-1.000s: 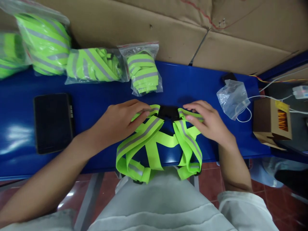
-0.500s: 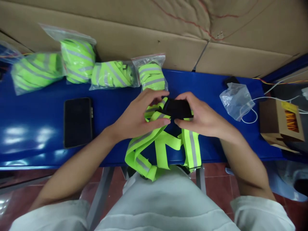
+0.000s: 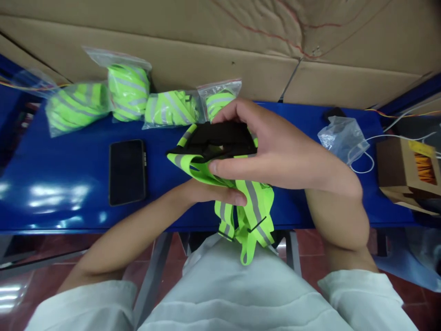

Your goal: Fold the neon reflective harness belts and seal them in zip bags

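Observation:
A neon-yellow reflective strap harness (image 3: pixel 253 197) with grey stripes hangs from my hands over the blue table's front edge. Its black buckle-like piece (image 3: pixel 220 138) faces up, and a strap loops round its left side. My right hand (image 3: pixel 255 142) is closed over the harness, fingers behind the black piece and thumb in front of it. Lower down, my left hand (image 3: pixel 220 193) grips the straps from beneath; its thumb shows, while most of its fingers are hidden under the bundle. The loose strap ends, with small black sliders, dangle against my shirt.
Several clear bags of rolled yellow straps (image 3: pixel 129 94) line the table's back edge. A dark phone (image 3: pixel 127 172) lies at left. On the right are a crumpled plastic bag (image 3: pixel 341 138), a white cable (image 3: pixel 367 170) and an open cardboard box (image 3: pixel 396 170). Cardboard (image 3: pixel 172 59) covers the back.
My right hand has moved left and now clasps the black piece, turned to face me. My left hand has dropped beneath the straps. The harness has been gathered and turned.

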Demonstrator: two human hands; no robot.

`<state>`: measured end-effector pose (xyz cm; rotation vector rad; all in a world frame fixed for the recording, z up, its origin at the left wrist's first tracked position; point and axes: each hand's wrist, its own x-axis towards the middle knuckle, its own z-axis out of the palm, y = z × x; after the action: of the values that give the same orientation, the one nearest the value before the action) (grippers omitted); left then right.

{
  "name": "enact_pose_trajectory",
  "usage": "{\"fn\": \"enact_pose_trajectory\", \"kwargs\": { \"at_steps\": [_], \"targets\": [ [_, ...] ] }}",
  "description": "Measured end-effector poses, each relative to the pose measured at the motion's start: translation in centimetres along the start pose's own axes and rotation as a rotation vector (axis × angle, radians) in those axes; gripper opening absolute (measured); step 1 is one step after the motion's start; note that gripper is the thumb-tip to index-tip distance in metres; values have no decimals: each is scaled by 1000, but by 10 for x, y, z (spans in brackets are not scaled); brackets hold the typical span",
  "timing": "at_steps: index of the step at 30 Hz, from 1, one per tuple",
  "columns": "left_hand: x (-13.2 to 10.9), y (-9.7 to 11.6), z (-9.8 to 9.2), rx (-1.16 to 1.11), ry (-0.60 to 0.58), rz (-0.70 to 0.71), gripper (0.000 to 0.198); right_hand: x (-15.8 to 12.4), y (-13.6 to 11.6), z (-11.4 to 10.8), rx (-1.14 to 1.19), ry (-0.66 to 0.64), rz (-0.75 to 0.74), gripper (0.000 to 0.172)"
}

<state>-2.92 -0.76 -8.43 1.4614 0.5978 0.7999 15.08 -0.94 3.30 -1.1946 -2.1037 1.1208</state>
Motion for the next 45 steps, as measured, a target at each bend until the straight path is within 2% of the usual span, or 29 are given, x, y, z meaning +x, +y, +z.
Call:
{"fn": "enact_pose_trajectory", "kwargs": {
  "at_steps": [3, 4, 5, 9, 11, 14, 18, 20, 22, 24, 26, 27, 31, 33, 37, 39, 42, 45],
  "targets": [
    [1, 1, 6, -224, -269, -103, 42, 2, 6, -1, 113, -23, 38, 40],
    [0, 1, 8, -286, -318, -149, 44, 3, 8, -3, 140, -35, 51, 41],
    [-1, 0, 11, -319, -308, -193, 47, 3, 11, -6, 158, -42, 58, 42],
    [-7, -7, 20, -322, -12, -339, 43, 10, 31, -17, 221, -141, 60, 46],
    [-8, -7, 21, -359, 52, -374, 43, 15, 40, -20, 288, -206, 92, 45],
    [-5, -2, 18, -348, 40, -356, 45, 18, 44, -21, 416, -216, 153, 37],
    [-1, 3, 13, -335, -151, -350, 39, 16, 38, -21, 618, -166, 232, 32],
    [1, 0, 13, -370, -191, -281, 47, 14, 37, -27, 644, -131, 231, 34],
    [4, -5, 11, -351, -107, -167, 65, 11, 39, -36, 583, -107, 220, 38],
    [6, -8, 8, -276, 59, -77, 78, 10, 43, -45, 481, -77, 205, 43],
    [9, -8, 4, -194, 197, -26, 77, 9, 45, -51, 385, -49, 182, 46],
    [9, -7, 3, -169, 224, -7, 71, 9, 47, -53, 346, -36, 170, 46],
    [9, -4, 6, -197, 156, -23, 33, 12, 51, -50, 287, -37, 159, 47],
    [8, -7, 9, -237, 163, -58, 28, 13, 53, -49, 324, -86, 153, 47],
    [5, -16, 6, -308, 215, -79, 27, 11, 55, -52, 297, -329, 91, 38],
    [5, -20, 3, -308, 208, -72, 26, 10, 55, -54, 272, -384, 99, 34],
    [7, -20, 2, -285, 186, -54, 25, 11, 57, -50, 309, -250, 143, 31],
    [7, -18, 5, -243, 166, -67, 30, 17, 63, -38, 397, -115, 149, 28]
  ]
}}
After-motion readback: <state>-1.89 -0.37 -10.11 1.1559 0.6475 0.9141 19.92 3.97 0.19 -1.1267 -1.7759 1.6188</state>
